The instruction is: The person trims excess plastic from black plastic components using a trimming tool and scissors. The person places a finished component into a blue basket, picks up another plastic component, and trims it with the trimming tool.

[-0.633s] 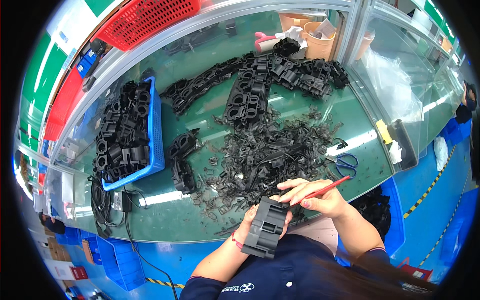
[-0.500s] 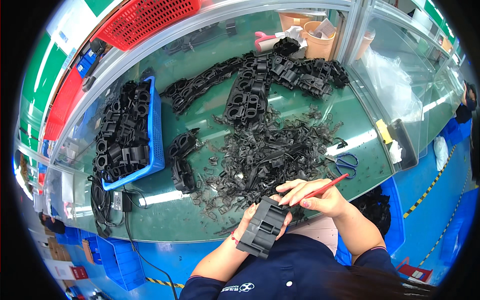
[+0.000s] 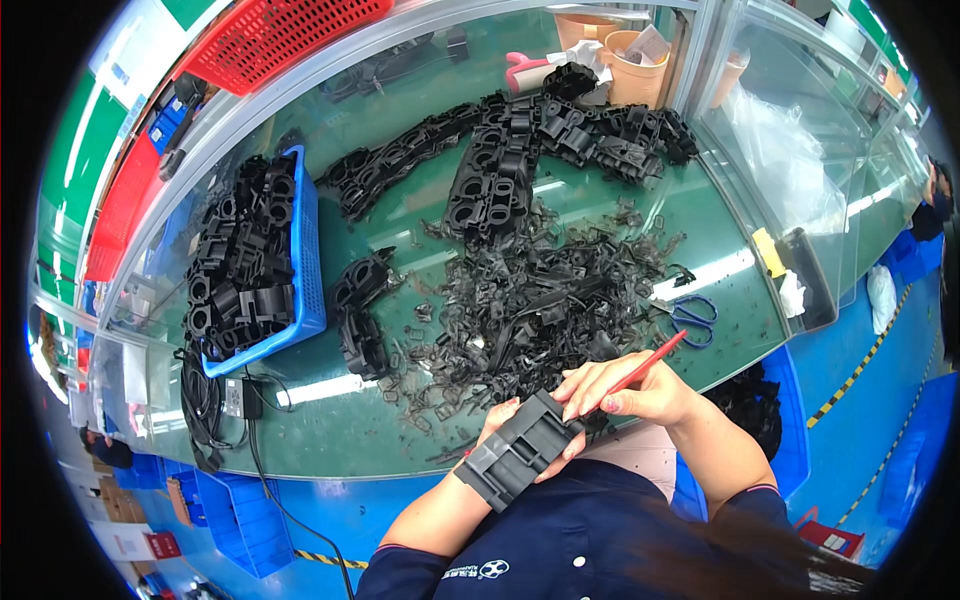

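Note:
My left hand [image 3: 505, 425] grips a black ribbed plastic moulding [image 3: 515, 452] just over the near edge of the green table [image 3: 420, 240]. My right hand [image 3: 625, 390] holds a thin red tool [image 3: 645, 365] like a pen, and its fingertips rest on the upper right end of the moulding. Right behind both hands lies a heap of black plastic trimmings [image 3: 530, 310].
A blue tray [image 3: 305, 250] of black parts stands at the left. More black mouldings [image 3: 500, 165] lie across the far side, and another stack [image 3: 360, 310] lies left of the heap. Blue-handled scissors [image 3: 692, 315] lie to the right. Cables [image 3: 215, 400] hang at the front left.
The black moulding has tilted and shifted slightly in my left hand; my right hand with the red tool stays on its upper end.

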`<state>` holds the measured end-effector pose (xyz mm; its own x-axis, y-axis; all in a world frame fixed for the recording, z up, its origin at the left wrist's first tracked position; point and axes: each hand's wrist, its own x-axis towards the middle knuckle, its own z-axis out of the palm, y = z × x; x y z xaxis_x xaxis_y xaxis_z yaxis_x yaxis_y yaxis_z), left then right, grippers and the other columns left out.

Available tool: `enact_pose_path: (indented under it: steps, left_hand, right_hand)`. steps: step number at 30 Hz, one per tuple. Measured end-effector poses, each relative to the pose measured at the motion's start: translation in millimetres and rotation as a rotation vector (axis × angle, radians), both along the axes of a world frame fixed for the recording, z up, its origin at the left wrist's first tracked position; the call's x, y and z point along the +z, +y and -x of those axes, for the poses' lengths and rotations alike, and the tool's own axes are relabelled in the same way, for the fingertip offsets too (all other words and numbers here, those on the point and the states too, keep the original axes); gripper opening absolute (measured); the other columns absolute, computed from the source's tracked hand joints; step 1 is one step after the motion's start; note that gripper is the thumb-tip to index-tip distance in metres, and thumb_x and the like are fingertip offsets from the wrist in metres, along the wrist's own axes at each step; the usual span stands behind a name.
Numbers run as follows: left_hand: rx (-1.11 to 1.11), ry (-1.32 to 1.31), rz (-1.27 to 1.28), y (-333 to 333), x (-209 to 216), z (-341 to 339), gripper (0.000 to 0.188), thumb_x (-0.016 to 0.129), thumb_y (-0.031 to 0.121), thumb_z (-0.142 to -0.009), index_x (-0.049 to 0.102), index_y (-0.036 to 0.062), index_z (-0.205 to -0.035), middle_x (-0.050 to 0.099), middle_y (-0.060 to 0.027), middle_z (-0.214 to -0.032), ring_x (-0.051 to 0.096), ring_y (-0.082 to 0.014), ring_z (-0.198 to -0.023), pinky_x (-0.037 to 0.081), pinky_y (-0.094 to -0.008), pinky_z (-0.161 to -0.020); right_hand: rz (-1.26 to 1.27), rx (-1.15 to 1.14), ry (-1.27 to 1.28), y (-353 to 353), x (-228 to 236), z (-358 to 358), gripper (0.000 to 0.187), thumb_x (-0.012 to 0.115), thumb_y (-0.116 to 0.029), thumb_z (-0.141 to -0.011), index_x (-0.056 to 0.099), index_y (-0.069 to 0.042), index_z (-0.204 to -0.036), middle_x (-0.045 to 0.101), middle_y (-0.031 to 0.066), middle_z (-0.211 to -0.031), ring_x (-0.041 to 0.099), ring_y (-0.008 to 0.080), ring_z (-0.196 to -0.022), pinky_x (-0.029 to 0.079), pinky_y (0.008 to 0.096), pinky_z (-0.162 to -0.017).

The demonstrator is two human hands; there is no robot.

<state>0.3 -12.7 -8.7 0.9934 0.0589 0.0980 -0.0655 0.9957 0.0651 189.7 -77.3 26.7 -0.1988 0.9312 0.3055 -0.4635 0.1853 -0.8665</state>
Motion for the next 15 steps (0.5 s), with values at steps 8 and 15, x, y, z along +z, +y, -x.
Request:
enact_pose_path:
  steps: [8, 15]
  left_hand:
    - [0.005, 0.022, -0.060, -1.6, 0.1, -1.2, 0.063, 0.055, 0.054, -0.076, 0.047, 0.0025, -0.112, 0.051, -0.0238, -0.087, 0.053, -0.0203, -0.048, 0.044, -0.0232, -0.037]
    - [0.023, 0.028, 0.026, -3.9, 3.4, -1.8, 0.060, 0.055, 0.052, -0.078, 0.047, 0.0046, -0.113, 0.050, -0.0236, -0.087, 0.051, -0.0204, -0.049, 0.043, -0.0234, -0.037]
  right_hand:
    - [-0.042, -0.035, -0.043, -3.1, 2.2, 1.0, 0.019, 0.061, -0.012, -0.083, 0.065, 0.000, -0.096, 0.065, 0.0145, -0.097, 0.054, 0.0305, -0.105, 0.040, 0.0419, -0.092]
    - [-0.249, -0.196, -0.499, -6.8, 18.5, -0.3, 0.009, 0.063, -0.010, -0.080, 0.067, -0.006, -0.087, 0.065, 0.0072, -0.090, 0.061, 0.0285, -0.095, 0.022, 0.0534, -0.103]
